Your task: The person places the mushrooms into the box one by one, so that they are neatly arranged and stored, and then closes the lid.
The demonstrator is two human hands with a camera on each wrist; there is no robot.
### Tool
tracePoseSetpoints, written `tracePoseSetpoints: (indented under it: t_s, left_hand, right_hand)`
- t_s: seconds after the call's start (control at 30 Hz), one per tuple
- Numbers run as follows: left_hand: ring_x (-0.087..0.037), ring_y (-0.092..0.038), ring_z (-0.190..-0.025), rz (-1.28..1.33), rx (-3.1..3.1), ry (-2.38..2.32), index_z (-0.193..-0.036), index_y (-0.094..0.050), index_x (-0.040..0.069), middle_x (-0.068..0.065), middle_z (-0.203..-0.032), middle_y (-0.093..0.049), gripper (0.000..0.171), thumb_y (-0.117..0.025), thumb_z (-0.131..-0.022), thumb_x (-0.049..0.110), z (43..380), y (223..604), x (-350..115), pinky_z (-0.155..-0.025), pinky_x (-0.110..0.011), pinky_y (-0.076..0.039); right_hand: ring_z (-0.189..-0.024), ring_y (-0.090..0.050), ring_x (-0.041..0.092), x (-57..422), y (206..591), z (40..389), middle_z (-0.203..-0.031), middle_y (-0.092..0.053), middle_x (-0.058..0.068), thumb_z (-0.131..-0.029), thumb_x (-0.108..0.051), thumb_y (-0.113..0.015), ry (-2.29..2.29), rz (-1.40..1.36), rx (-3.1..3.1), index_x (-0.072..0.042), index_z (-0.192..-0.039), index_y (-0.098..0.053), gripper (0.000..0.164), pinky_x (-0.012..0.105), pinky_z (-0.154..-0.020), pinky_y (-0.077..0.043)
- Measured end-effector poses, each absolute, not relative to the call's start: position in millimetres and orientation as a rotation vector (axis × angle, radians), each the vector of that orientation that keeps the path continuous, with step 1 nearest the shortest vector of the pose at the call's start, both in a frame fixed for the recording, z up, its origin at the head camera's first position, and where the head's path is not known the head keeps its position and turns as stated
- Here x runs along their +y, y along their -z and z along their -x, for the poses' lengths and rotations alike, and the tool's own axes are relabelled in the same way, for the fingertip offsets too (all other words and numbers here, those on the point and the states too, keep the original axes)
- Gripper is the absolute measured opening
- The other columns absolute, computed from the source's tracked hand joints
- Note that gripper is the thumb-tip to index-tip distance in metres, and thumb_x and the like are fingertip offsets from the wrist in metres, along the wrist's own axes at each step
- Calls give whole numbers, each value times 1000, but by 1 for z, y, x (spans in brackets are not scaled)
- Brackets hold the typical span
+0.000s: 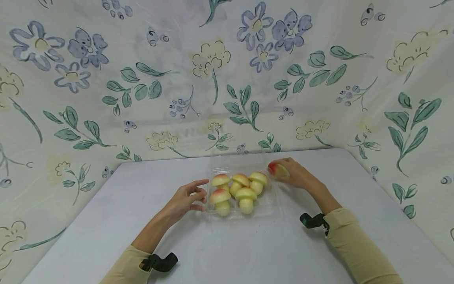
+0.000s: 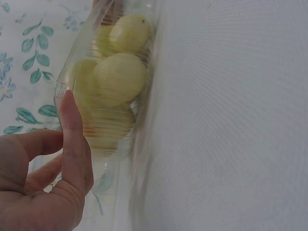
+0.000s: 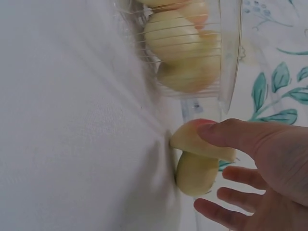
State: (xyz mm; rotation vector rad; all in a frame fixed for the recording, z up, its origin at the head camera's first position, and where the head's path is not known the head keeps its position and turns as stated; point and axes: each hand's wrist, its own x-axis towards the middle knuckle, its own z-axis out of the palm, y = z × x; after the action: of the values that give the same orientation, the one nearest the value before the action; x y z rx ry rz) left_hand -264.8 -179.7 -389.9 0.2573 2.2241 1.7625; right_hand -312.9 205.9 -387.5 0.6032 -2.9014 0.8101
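Observation:
A clear plastic box (image 1: pixel 273 205) stands on the table with several mushroom-shaped pieces (image 1: pixel 246 194), pale yellow-green with some red-flushed caps. My left hand (image 1: pixel 187 197) is at the box's left side; in the left wrist view one fingertip (image 2: pixel 70 106) touches the rim. Right of the box, my right hand (image 1: pixel 292 173) holds another mushroom-shaped piece (image 3: pixel 197 171) by its red-tinged cap. The thumb (image 3: pixel 221 134) presses the cap, while several other fingers stand away from the stem. That piece lies on its side, low at the table; whether it touches is hard to tell.
A white table (image 1: pixel 234 252) spreads under both forearms. Behind it hangs a floral cloth (image 1: pixel 209 98). The box's clear lid (image 1: pixel 237 161) seems to stand raised at its back. Dark wrist cameras (image 1: pixel 161 263) hang below the sleeves.

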Motion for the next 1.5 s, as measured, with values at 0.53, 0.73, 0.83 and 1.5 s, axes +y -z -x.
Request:
tracePoseSetpoints:
  t_s: [0.53,0.73,0.83,1.5]
  left_hand:
    - [-16,-60,-84,-256,2217,-1772,-149,-40,6,-7,-104,-53,53,-56,-98,7,264,389,-179,-70,-30,-63]
    - [-15,-60,-83,-255,2212,-1773,-149,-40,6,-6,-102,-54,53,-56,-98,7,264,389,-180,-70,-29,-63]
    - [-15,-60,-83,-261,2214,-1771,-149,-39,6,-6,-102,-53,53,-56,-98,7,264,389,-180,-70,-29,-63]
    - [-16,-60,-85,-265,2207,-1771,-149,-39,5,-8,-105,-53,54,-57,-98,9,265,389,-180,-71,-30,-63]
  right_hand:
    - [-125,-49,48,210,388,312,-147,-39,27,-87,-18,-74,-684,-439,-2916,-10,-143,-42,65,67,-97,-47]
    - [-116,-54,45,213,384,311,-142,-47,24,-87,-22,-73,-585,-317,-2954,-7,-139,-45,61,61,-89,-52]
    - [-116,-55,44,215,382,310,-139,-50,23,-88,-24,-71,-566,-239,-2981,-7,-138,-45,59,61,-88,-52]
    - [-112,-53,42,217,382,308,-134,-48,30,-84,-21,-74,-658,-274,-3054,-6,-143,-42,69,58,-88,-49]
